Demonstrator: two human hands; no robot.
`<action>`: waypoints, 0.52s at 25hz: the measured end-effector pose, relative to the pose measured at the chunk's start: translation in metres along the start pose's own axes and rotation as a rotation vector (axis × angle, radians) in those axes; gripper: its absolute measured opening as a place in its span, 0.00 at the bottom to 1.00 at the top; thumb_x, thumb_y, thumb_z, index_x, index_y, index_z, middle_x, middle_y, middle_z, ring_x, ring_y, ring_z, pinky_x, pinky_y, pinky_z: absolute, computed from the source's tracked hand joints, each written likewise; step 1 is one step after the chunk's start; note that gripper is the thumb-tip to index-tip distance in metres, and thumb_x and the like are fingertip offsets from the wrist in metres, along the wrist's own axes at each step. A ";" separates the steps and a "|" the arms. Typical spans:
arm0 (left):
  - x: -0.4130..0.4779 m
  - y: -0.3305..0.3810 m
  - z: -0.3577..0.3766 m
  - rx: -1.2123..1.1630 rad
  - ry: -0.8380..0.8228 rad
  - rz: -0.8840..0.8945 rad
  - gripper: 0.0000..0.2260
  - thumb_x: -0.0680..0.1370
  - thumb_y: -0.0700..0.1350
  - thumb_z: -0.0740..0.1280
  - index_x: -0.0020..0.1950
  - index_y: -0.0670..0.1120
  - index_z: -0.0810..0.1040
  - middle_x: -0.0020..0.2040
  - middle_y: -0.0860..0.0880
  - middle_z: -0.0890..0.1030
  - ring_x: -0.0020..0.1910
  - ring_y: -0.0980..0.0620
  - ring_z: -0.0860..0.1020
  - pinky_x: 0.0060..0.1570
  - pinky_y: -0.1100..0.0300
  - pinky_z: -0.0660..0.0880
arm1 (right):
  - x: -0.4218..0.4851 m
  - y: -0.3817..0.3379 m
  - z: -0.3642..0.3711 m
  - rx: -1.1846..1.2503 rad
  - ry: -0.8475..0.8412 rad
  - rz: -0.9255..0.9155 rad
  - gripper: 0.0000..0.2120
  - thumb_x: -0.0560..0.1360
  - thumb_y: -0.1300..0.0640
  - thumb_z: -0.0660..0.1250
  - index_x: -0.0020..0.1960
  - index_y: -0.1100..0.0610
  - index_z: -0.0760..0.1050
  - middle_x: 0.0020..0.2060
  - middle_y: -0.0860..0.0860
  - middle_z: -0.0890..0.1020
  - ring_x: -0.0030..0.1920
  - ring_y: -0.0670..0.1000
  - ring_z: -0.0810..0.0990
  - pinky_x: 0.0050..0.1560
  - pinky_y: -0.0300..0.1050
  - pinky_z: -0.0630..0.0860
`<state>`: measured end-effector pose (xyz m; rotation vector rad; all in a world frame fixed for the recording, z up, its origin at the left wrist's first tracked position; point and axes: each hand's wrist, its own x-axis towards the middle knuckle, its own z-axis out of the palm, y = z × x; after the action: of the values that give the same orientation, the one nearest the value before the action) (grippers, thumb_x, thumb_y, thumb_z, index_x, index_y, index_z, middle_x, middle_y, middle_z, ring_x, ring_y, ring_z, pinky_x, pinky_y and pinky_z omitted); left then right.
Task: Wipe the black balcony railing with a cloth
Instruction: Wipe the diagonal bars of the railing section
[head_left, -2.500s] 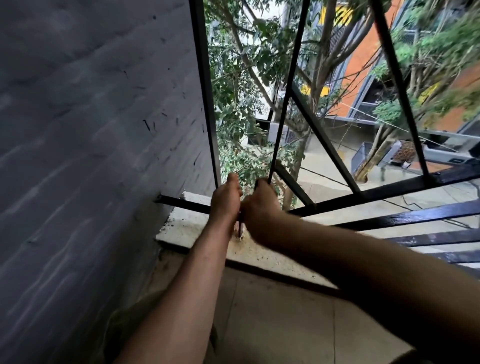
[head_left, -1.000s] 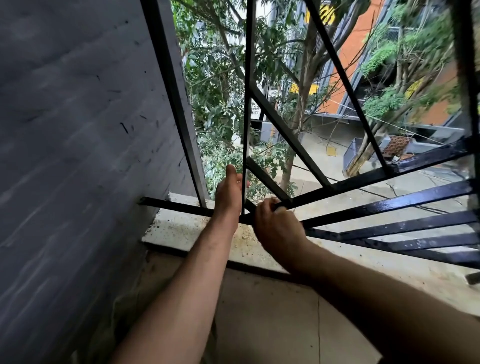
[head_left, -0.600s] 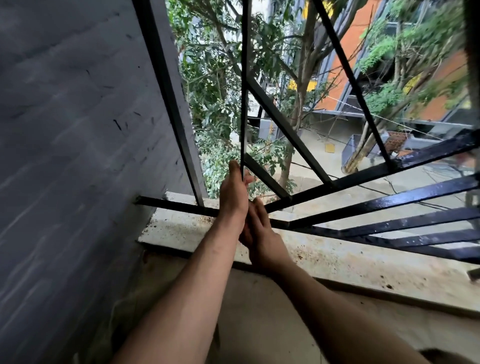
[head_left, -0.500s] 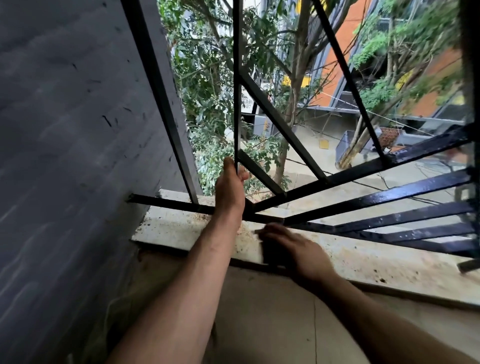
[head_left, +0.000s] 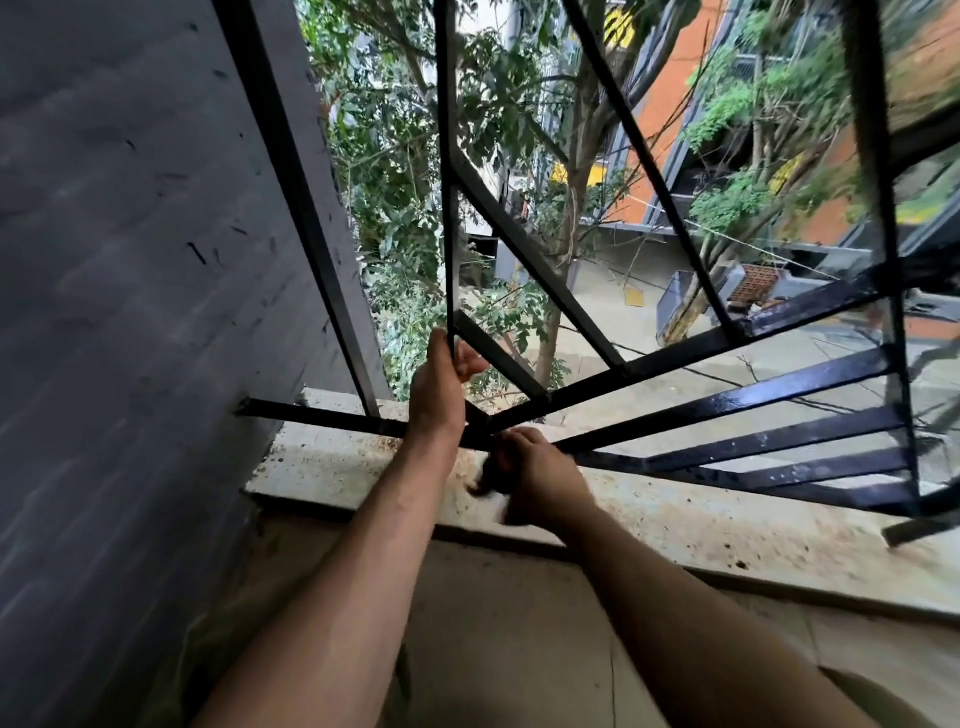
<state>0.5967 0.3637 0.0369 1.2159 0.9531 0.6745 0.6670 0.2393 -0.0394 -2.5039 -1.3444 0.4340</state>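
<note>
The black balcony railing (head_left: 727, 405) runs from the grey wall across to the right, with thin vertical and slanted bars above wet, glossy horizontal rails. My left hand (head_left: 441, 384) grips a thin vertical bar just above the lowest rails. My right hand (head_left: 535, 473) is below it at the bottom rail, blurred, fingers curled round a small dark cloth (head_left: 485, 480) that shows at its left edge.
A dirty, speckled concrete ledge (head_left: 727, 525) lies under the railing. A dark grey wall (head_left: 130, 312) closes off the left side. Beyond the bars are trees (head_left: 415, 182), a paved yard far below and an orange building (head_left: 675, 104).
My right hand has lifted from the concrete ledge back up to the bottom rail with the cloth. My left hand keeps its hold on the vertical bar.
</note>
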 end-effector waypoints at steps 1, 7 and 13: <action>-0.001 0.001 0.000 0.010 -0.018 0.013 0.26 0.84 0.62 0.50 0.43 0.50 0.81 0.37 0.53 0.84 0.47 0.49 0.82 0.68 0.45 0.69 | -0.001 0.012 -0.018 -0.032 -0.019 0.076 0.17 0.71 0.52 0.75 0.59 0.47 0.77 0.57 0.47 0.80 0.50 0.55 0.83 0.48 0.49 0.80; 0.005 0.000 -0.004 0.023 -0.045 -0.016 0.27 0.86 0.57 0.50 0.36 0.50 0.80 0.37 0.52 0.85 0.51 0.42 0.82 0.65 0.46 0.72 | -0.043 -0.017 -0.065 0.862 0.749 0.572 0.13 0.72 0.59 0.67 0.57 0.53 0.75 0.44 0.51 0.82 0.39 0.53 0.83 0.38 0.47 0.81; 0.010 0.008 -0.009 0.023 -0.138 -0.135 0.23 0.86 0.55 0.54 0.39 0.49 0.82 0.41 0.54 0.84 0.46 0.51 0.80 0.52 0.54 0.73 | 0.002 -0.097 -0.056 0.428 0.666 0.260 0.16 0.76 0.57 0.60 0.63 0.56 0.74 0.60 0.58 0.79 0.60 0.61 0.75 0.62 0.61 0.73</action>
<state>0.5941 0.3780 0.0421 1.1907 0.9210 0.4679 0.6151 0.2878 0.0473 -2.1659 -0.6003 -0.0727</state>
